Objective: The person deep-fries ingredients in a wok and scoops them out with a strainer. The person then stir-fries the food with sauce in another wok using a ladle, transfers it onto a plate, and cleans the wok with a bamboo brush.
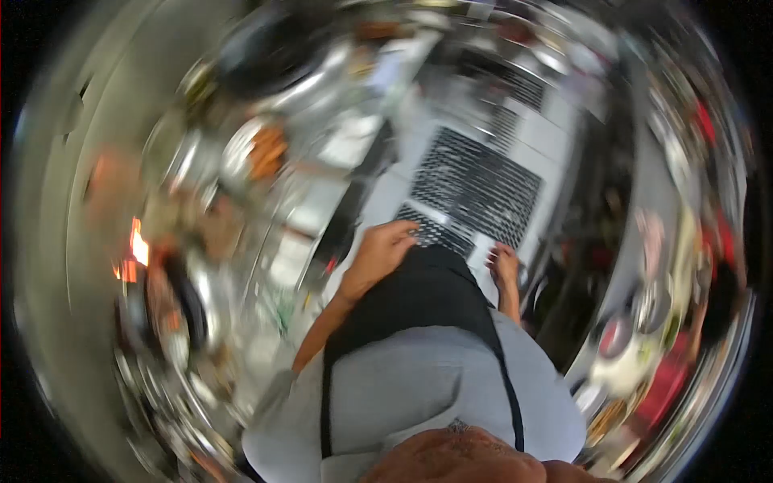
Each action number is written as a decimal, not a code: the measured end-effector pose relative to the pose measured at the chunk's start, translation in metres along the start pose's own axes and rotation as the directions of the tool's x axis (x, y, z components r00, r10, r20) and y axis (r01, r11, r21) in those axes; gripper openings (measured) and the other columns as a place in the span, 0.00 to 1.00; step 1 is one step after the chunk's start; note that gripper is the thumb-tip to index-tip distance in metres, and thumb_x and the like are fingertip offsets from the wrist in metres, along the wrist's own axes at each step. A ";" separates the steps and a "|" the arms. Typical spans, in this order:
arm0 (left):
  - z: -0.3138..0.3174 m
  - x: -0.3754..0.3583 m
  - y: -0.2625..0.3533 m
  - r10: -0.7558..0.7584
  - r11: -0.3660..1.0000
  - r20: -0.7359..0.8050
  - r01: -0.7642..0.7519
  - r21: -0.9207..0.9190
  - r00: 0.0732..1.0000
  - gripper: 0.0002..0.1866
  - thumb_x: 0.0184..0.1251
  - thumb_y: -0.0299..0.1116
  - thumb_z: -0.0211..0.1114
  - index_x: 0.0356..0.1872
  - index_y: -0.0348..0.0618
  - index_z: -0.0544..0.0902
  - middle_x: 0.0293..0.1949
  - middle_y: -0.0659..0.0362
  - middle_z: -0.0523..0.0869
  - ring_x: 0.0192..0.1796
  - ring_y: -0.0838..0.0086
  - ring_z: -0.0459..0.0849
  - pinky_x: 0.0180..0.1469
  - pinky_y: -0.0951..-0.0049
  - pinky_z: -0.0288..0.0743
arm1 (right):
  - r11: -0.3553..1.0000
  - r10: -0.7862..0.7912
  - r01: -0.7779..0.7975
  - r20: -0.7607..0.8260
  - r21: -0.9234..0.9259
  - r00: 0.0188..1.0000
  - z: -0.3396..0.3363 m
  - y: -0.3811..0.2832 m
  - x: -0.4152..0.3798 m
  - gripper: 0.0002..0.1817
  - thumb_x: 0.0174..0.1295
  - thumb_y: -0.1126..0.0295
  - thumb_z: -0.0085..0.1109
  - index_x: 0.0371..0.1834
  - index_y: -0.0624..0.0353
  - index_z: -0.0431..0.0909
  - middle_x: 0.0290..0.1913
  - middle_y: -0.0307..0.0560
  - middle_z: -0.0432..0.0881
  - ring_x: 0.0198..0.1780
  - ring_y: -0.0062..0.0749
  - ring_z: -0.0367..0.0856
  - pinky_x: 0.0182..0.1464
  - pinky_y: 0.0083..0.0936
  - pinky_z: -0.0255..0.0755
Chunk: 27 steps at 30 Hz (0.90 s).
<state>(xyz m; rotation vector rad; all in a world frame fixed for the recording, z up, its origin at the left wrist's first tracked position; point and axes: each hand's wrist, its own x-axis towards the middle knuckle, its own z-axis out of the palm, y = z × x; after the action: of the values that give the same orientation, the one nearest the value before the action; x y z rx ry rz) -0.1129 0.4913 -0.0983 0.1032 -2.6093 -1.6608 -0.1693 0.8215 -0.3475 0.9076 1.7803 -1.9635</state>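
Observation:
My left hand [382, 254] hangs in front of the black apron [419, 290], over the aisle floor. Its fingers are loosely bent, with a small gap at the tips, and nothing shows in them. On the other side of the apron my right hand [503, 264] is low, its fingers curled in. Whatever it may hold is hidden by the fingers and by blur. A small greyish shape lies just beside that wrist, too smeared to name. Neither hand touches the counters.
Flames [138, 244] rise at the left beside a dark pan [187, 302]. A bowl of orange food [266, 151] stands on the left counter, a large dark wok [270, 52] beyond it. Black slotted mats [475, 181] lie on the floor. Dishes [616, 336] line the right counter.

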 end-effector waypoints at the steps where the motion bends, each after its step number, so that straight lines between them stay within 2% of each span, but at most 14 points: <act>1: -0.001 -0.004 -0.021 0.094 0.993 -0.033 -0.091 0.068 0.995 0.13 0.61 0.28 0.70 0.47 0.36 0.85 0.33 0.48 0.89 0.34 0.72 0.89 0.39 0.73 0.80 | 0.992 -0.031 0.040 0.075 -0.118 0.997 0.012 -0.009 0.005 0.13 0.70 0.68 0.52 0.54 0.59 0.78 0.38 0.43 0.81 0.32 0.28 0.81 0.29 0.27 0.78; 3: -0.009 -0.017 -0.024 0.035 0.999 -0.093 -0.034 0.007 0.995 0.11 0.60 0.28 0.69 0.44 0.37 0.85 0.32 0.48 0.88 0.32 0.68 0.89 0.37 0.72 0.80 | 0.948 -0.120 0.178 0.223 -0.264 0.967 0.043 -0.028 0.010 0.13 0.70 0.72 0.53 0.54 0.62 0.76 0.37 0.42 0.81 0.30 0.26 0.80 0.27 0.23 0.77; 7: -0.027 -0.052 -0.041 -0.063 0.996 -0.285 0.077 0.039 0.957 0.10 0.62 0.28 0.68 0.44 0.37 0.85 0.32 0.50 0.89 0.31 0.67 0.88 0.36 0.72 0.80 | 0.836 -0.259 0.462 0.530 -0.296 0.808 0.114 -0.060 0.021 0.09 0.71 0.72 0.54 0.50 0.64 0.78 0.28 0.35 0.76 0.26 0.17 0.72 0.26 0.16 0.68; 11: -0.047 -0.090 -0.067 -0.108 0.993 -0.575 0.121 -0.017 0.811 0.09 0.65 0.28 0.66 0.44 0.37 0.85 0.34 0.51 0.89 0.32 0.68 0.87 0.36 0.71 0.80 | 0.755 -0.177 0.555 0.706 -0.350 0.686 0.192 -0.082 0.021 0.12 0.72 0.72 0.53 0.54 0.67 0.78 0.36 0.38 0.79 0.32 0.19 0.74 0.32 0.17 0.72; 12: -0.053 -0.102 -0.070 -0.182 0.975 -0.652 0.220 -0.023 0.736 0.08 0.66 0.28 0.66 0.44 0.37 0.85 0.34 0.51 0.89 0.31 0.71 0.86 0.36 0.72 0.79 | 0.752 -0.163 0.567 0.738 -0.336 0.654 0.212 -0.084 0.020 0.13 0.72 0.72 0.53 0.55 0.67 0.78 0.39 0.40 0.81 0.34 0.20 0.75 0.35 0.18 0.73; 13: -0.062 -0.114 -0.067 -0.320 0.934 -0.673 0.342 -0.105 0.667 0.08 0.67 0.28 0.65 0.43 0.37 0.86 0.34 0.52 0.89 0.30 0.74 0.84 0.35 0.74 0.78 | 0.704 -0.210 0.631 0.754 -0.325 0.622 0.233 -0.085 0.016 0.14 0.72 0.73 0.53 0.55 0.68 0.78 0.43 0.44 0.82 0.38 0.23 0.76 0.40 0.20 0.75; 14: -0.063 -0.126 -0.085 -0.238 0.948 -0.751 0.314 -0.044 0.615 0.08 0.68 0.29 0.65 0.44 0.37 0.86 0.33 0.53 0.89 0.30 0.76 0.83 0.35 0.75 0.77 | 0.544 -0.354 0.796 0.787 -0.267 0.506 0.259 -0.098 -0.013 0.13 0.72 0.72 0.53 0.53 0.69 0.79 0.45 0.46 0.82 0.39 0.24 0.78 0.42 0.21 0.74; 15: -0.072 -0.137 -0.085 -0.333 0.920 -0.746 0.372 -0.123 0.576 0.09 0.68 0.29 0.65 0.45 0.36 0.86 0.31 0.55 0.89 0.30 0.78 0.83 0.35 0.76 0.77 | 0.475 -0.405 0.845 0.792 -0.245 0.457 0.283 -0.103 -0.019 0.12 0.70 0.73 0.54 0.52 0.69 0.80 0.45 0.49 0.82 0.41 0.28 0.79 0.44 0.23 0.74; 16: -0.075 -0.145 -0.093 -0.288 0.933 -0.801 0.342 -0.112 0.525 0.10 0.70 0.30 0.64 0.45 0.36 0.86 0.29 0.57 0.88 0.29 0.79 0.83 0.32 0.77 0.76 | 0.268 -0.505 0.948 0.813 -0.173 0.291 0.307 -0.115 -0.040 0.12 0.68 0.73 0.56 0.51 0.67 0.81 0.46 0.53 0.82 0.43 0.36 0.80 0.47 0.28 0.74; 18: -0.084 -0.160 -0.092 -0.364 0.902 -0.811 0.392 -0.184 0.458 0.11 0.71 0.33 0.63 0.45 0.36 0.86 0.27 0.58 0.87 0.25 0.81 0.81 0.27 0.80 0.74 | 0.201 -0.518 0.975 0.834 -0.096 0.189 0.352 -0.122 -0.050 0.13 0.67 0.71 0.59 0.51 0.66 0.81 0.47 0.57 0.82 0.43 0.42 0.81 0.48 0.32 0.75; 19: -0.087 -0.166 -0.096 -0.370 0.893 -0.815 0.414 -0.178 0.447 0.11 0.72 0.33 0.63 0.46 0.36 0.86 0.26 0.58 0.87 0.25 0.81 0.81 0.28 0.79 0.74 | 0.172 -0.457 0.979 0.872 -0.108 0.176 0.371 -0.123 -0.049 0.15 0.67 0.67 0.59 0.51 0.66 0.81 0.44 0.53 0.83 0.42 0.40 0.82 0.47 0.31 0.76; 22: -0.096 -0.170 -0.095 -0.420 0.863 -0.811 0.455 -0.218 0.408 0.10 0.69 0.31 0.64 0.43 0.36 0.86 0.26 0.52 0.86 0.26 0.75 0.83 0.30 0.75 0.75 | 0.491 0.063 0.794 0.924 -0.358 0.377 0.420 -0.123 -0.039 0.15 0.69 0.62 0.57 0.49 0.63 0.82 0.42 0.47 0.84 0.39 0.34 0.82 0.44 0.29 0.76; 24: -0.098 -0.174 -0.098 -0.429 0.859 -0.816 0.456 -0.235 0.387 0.09 0.68 0.30 0.64 0.42 0.36 0.86 0.26 0.49 0.86 0.26 0.73 0.84 0.30 0.72 0.75 | 0.649 0.413 0.556 0.854 -0.520 0.316 0.436 -0.131 -0.049 0.16 0.71 0.58 0.56 0.49 0.59 0.82 0.41 0.42 0.83 0.36 0.29 0.81 0.41 0.25 0.76; 27: -0.102 -0.173 -0.118 -0.396 0.882 -0.813 0.424 -0.207 0.427 0.09 0.68 0.30 0.64 0.43 0.35 0.86 0.27 0.52 0.86 0.26 0.76 0.83 0.30 0.73 0.74 | 0.786 0.581 0.161 0.802 -0.597 0.135 0.448 -0.104 -0.058 0.18 0.70 0.55 0.56 0.54 0.56 0.76 0.38 0.40 0.82 0.33 0.24 0.78 0.34 0.25 0.76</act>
<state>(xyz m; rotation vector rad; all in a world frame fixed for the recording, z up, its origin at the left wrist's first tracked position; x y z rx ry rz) 0.0706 0.3631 -0.1629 1.3042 -1.8682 -1.1483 -0.2954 0.3927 -0.2258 -0.3863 1.0610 -1.0572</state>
